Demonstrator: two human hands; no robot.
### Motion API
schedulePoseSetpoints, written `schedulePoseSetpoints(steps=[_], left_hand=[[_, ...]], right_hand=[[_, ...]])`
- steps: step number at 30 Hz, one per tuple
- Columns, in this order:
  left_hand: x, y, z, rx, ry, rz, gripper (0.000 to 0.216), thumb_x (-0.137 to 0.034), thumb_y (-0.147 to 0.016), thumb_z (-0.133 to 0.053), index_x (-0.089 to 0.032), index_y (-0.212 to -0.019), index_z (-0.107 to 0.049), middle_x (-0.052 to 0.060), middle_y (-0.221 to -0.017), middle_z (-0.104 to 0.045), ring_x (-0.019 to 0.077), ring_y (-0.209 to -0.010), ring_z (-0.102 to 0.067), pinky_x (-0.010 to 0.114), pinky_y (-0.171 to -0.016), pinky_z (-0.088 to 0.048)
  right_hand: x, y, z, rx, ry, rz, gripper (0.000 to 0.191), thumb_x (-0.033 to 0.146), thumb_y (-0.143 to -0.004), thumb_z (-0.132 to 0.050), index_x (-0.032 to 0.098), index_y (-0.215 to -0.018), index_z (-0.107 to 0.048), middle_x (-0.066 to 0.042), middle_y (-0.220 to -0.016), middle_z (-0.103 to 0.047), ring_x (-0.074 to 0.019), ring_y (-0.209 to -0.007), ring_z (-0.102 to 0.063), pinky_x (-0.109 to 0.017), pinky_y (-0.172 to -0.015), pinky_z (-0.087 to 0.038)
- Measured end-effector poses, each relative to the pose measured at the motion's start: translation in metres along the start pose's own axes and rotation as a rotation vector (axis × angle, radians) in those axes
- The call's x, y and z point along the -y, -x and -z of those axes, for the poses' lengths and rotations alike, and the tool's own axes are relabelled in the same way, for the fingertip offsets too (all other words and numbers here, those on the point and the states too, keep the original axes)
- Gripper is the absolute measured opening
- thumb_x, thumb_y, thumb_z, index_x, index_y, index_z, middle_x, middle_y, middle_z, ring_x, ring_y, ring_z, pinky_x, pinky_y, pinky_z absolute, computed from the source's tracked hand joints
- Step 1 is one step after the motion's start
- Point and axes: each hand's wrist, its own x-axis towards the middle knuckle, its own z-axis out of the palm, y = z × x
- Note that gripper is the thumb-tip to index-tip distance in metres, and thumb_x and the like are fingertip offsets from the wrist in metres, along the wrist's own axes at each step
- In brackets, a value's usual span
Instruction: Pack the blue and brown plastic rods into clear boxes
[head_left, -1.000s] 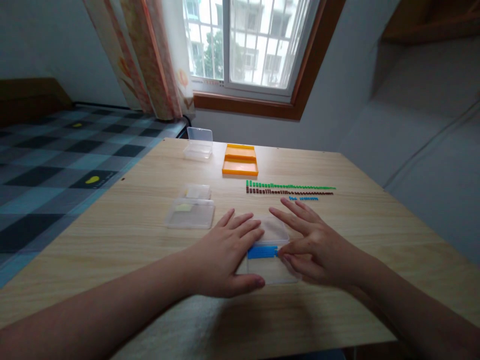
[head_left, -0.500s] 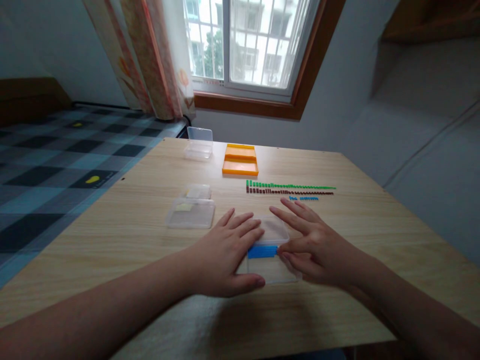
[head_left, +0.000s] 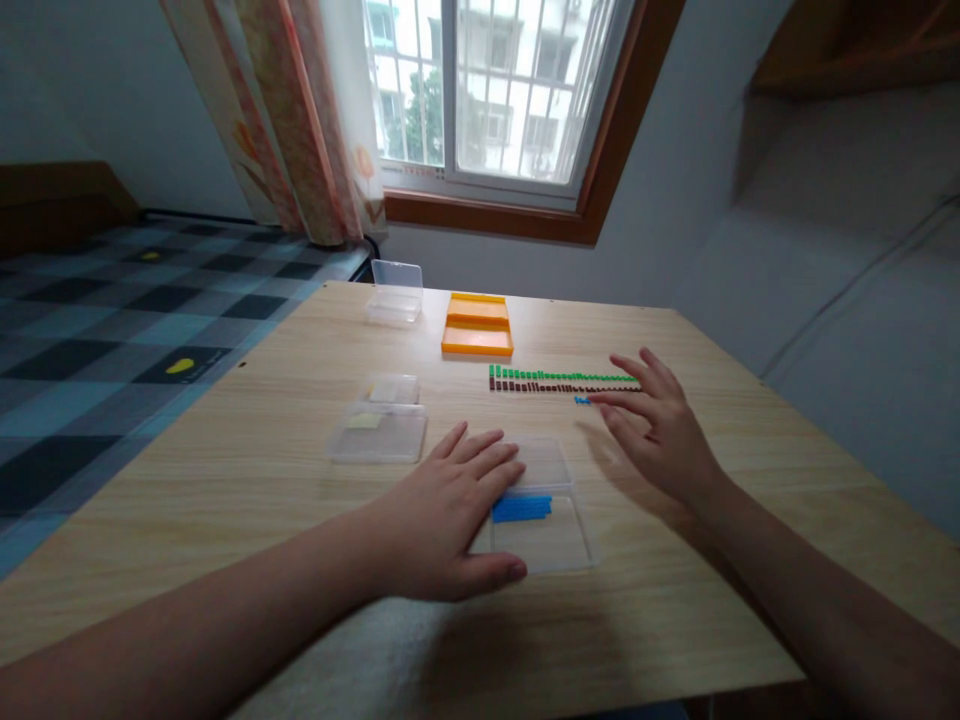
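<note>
My left hand (head_left: pixel 457 520) lies with fingers spread over the left side of an open clear plastic box (head_left: pixel 544 545). Inside that box, blue strips (head_left: pixel 521 509) are stacked side by side. My right hand (head_left: pixel 660 435) hovers over the table to the right, fingers apart, index finger and thumb close to a short row of small blue pieces (head_left: pixel 580 400). It partly covers this row and the ends of the green row (head_left: pixel 536 374) and the dark brown row (head_left: pixel 525 386) behind. Whether its fingertips touch a piece cannot be made out.
Another open clear box (head_left: pixel 386 435) holding something pale yellow lies left of my hands. Toward the window stand an open orange case (head_left: pixel 477 342) and a clear box with raised lid (head_left: pixel 395 295). A checkered bed (head_left: pixel 90 330) borders the wooden table (head_left: pixel 225 480) on the left.
My right hand has moved from the blue strips in the clear box up and right to the small blue pieces. My left hand stays on the box. The view has shifted slightly.
</note>
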Motion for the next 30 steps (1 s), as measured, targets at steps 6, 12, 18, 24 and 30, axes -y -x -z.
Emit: schedulePoseSetpoints(steps=[6,12,18,24,30], left_hand=[[0.001,0.002,0.000,-0.019,0.007,-0.003,0.086,-0.066,-0.086,-0.068,-0.013,-0.151,-0.048,0.021,-0.160,-0.045,0.0446,-0.151,-0.034,0.068,-0.124,-0.016],[0.000,0.001,0.000,-0.014,0.012,-0.002,0.086,-0.066,-0.086,-0.068,-0.012,-0.151,-0.049,0.021,-0.160,-0.044,0.0446,-0.151,-0.034,0.068,-0.124,-0.017],[0.001,0.002,0.000,-0.008,0.004,-0.003,0.087,-0.067,-0.087,-0.066,-0.011,-0.151,-0.048,0.023,-0.161,-0.043,0.0443,-0.152,-0.033,0.068,-0.124,-0.017],[0.001,0.002,-0.001,-0.034,0.021,-0.005,0.085,-0.067,-0.086,-0.067,-0.013,-0.150,-0.050,0.021,-0.160,-0.045,0.0449,-0.151,-0.035,0.069,-0.123,-0.018],[0.000,0.002,0.000,-0.032,0.021,-0.002,0.086,-0.067,-0.086,-0.067,-0.013,-0.150,-0.050,0.021,-0.160,-0.045,0.0441,-0.151,-0.035,0.067,-0.125,-0.017]], right_hand=[[-0.022,-0.002,-0.027,0.185,0.238,-0.171,0.035,0.023,-0.089,-0.062,0.029,-0.118,-0.080,-0.010,-0.161,-0.046,-0.0470,-0.154,-0.025,-0.079,-0.117,-0.019],[-0.020,-0.004,-0.033,0.228,0.298,-0.145,0.032,0.024,-0.091,-0.063,0.028,-0.118,-0.080,-0.012,-0.163,-0.042,-0.0475,-0.153,-0.027,-0.078,-0.116,-0.022],[-0.013,-0.001,-0.028,0.187,0.248,-0.084,0.019,0.026,-0.089,-0.067,0.028,-0.098,-0.085,-0.008,-0.164,-0.042,-0.0450,-0.155,-0.023,-0.076,-0.118,-0.018],[-0.007,0.005,-0.021,0.246,0.140,-0.086,0.013,0.028,-0.085,-0.071,0.027,-0.086,-0.083,-0.007,-0.162,-0.045,-0.0408,-0.157,-0.020,-0.074,-0.119,-0.019],[0.005,0.010,-0.015,0.334,0.042,-0.091,0.011,0.029,-0.084,-0.072,0.027,-0.082,-0.082,-0.007,-0.161,-0.046,-0.0390,-0.157,-0.022,-0.073,-0.120,-0.018]])
